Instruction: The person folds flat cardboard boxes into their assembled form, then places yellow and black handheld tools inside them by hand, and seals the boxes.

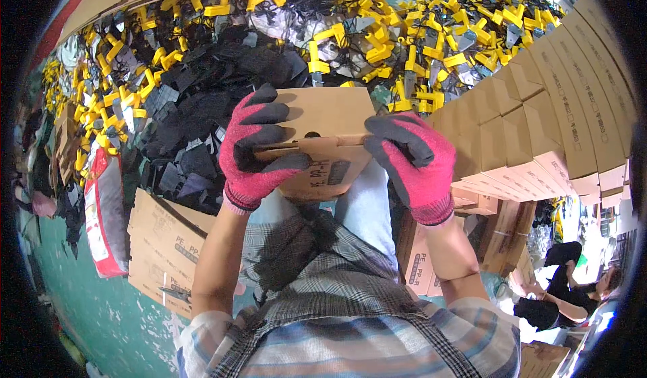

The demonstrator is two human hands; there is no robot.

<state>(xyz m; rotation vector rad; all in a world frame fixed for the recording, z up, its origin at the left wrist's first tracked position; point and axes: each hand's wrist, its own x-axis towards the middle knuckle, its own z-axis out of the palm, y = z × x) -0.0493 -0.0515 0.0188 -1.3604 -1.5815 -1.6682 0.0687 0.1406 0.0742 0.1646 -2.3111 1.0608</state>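
A brown cardboard box is in front of me above my lap, its top flap folded over and a dark round hole at the flap's front edge. My left hand, in a pink glove with black-coated fingers, grips the box's left side, thumb along the printed front face. At the right top corner my right hand, gloved alike, has its fingers bent against the edge. What lies inside the box is hidden.
Beyond the box spread heaps of yellow, gun-shaped tools with cords and dark flat pieces. Stacked cartons line the right. At left are a flattened carton and a red-and-white sack. Another person sits at far right.
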